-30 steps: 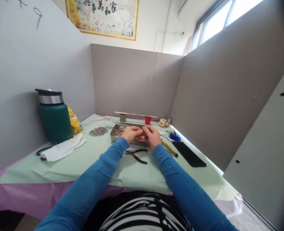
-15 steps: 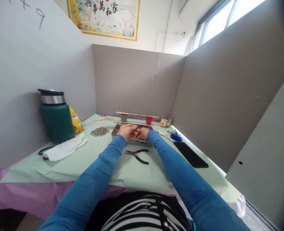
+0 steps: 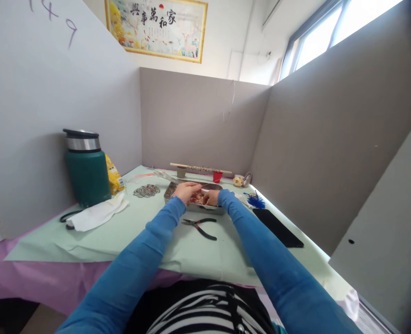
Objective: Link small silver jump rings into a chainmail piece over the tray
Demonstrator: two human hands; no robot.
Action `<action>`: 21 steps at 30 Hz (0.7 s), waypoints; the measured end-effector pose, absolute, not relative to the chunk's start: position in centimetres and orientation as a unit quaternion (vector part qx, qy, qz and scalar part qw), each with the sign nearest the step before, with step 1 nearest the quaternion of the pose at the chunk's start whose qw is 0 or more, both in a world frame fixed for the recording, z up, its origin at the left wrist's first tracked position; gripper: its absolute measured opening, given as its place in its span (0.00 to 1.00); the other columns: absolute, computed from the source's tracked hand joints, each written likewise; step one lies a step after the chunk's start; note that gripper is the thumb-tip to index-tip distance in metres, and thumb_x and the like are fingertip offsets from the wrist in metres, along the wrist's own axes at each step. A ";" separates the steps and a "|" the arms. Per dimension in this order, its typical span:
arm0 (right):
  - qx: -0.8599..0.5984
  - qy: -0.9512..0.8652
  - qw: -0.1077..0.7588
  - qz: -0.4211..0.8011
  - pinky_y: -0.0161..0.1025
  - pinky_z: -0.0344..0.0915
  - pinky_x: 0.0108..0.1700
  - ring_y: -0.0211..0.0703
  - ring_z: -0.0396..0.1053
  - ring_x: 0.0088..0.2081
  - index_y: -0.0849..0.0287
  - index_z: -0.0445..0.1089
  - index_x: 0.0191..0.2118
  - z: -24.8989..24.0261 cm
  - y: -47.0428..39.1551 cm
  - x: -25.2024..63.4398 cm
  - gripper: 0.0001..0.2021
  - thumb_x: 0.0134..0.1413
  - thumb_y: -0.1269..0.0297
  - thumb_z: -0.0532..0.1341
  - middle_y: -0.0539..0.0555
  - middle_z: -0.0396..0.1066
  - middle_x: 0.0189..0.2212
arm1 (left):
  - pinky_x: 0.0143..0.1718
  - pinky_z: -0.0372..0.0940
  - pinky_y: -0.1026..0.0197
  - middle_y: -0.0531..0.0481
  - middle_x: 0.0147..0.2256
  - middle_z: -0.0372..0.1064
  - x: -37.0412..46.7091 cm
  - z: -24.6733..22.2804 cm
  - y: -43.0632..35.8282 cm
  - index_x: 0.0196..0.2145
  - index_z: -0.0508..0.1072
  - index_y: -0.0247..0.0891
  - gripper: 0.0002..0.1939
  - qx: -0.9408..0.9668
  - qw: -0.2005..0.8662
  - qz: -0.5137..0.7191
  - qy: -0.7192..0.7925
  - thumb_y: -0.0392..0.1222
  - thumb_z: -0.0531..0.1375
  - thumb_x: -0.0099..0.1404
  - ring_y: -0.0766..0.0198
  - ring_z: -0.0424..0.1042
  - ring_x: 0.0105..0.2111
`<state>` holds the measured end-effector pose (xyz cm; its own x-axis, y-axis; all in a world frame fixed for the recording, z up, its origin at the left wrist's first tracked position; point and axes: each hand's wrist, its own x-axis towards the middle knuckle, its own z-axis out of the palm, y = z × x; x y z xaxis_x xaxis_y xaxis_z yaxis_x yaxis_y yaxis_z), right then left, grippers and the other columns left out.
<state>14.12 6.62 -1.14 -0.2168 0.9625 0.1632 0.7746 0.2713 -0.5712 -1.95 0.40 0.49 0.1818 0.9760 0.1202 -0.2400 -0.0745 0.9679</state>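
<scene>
Both hands are over a shallow metal tray (image 3: pixel 191 208) that holds small reddish and pale pieces like beads (image 3: pixel 200 198). At the tray's left part is my left hand (image 3: pixel 187 191), its fingers closed in a pinch; whatever lies between the tips is too small to make out. My right hand (image 3: pixel 211 198) reaches down into the right part, fingers bent and pressed together, their tips hidden among the pieces. Black-handled pliers (image 3: pixel 200 227) lie on the table just in front of the tray, jaws pointing left, touched by neither hand.
Left of the tray sit a coil of beaded chain (image 3: pixel 146 190), a white cloth (image 3: pixel 97 213) and a green bottle (image 3: pixel 87 178). Behind, a beaded rod (image 3: pixel 201 168) rests across two small cups. A blue tassel (image 3: pixel 256 200) and a black phone-like slab (image 3: pixel 278 227) lie right. Partitions enclose the table.
My hands have drawn slightly apart, and more of the tray's contents shows between them. The whole view has shifted a little; the pliers stay where they were on the table.
</scene>
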 end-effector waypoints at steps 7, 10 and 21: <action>-0.587 -0.749 0.168 0.258 0.33 0.57 0.25 0.35 0.61 0.18 0.60 0.68 0.13 0.0 5.4 13.9 0.09 0.25 0.81 0.65 0.47 0.64 0.11 | 0.14 0.57 0.68 0.46 0.26 0.71 -1.7 0.7 0.0 0.29 0.70 0.30 0.08 0.519 0.561 0.514 0.390 0.37 0.63 0.53 0.71 0.65 0.15; -0.586 -0.729 0.221 0.276 0.33 0.57 0.22 0.34 0.60 0.17 0.61 0.68 0.17 -0.4 4.7 14.3 0.05 0.34 0.74 0.64 0.48 0.63 0.12 | 0.14 0.57 0.68 0.46 0.26 0.71 -1.6 0.7 -0.1 0.28 0.70 0.30 0.06 0.528 0.555 0.507 0.395 0.37 0.62 0.54 0.71 0.64 0.15; -0.463 -0.610 0.523 0.373 0.30 0.58 0.22 0.30 0.57 0.19 0.59 0.61 0.27 -1.5 3.4 15.5 0.10 0.51 0.58 0.56 0.49 0.64 0.21 | 0.15 0.56 0.67 0.48 0.24 0.70 -1.5 0.7 -0.4 0.31 0.69 0.30 0.10 0.577 0.572 0.436 0.387 0.38 0.64 0.52 0.70 0.64 0.15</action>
<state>15.46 3.44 -1.50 -0.0228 0.9559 0.2930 0.1748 0.2923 -0.9402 -1.47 -0.45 0.70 0.3207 0.9452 0.0607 -0.0527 -0.0462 0.9975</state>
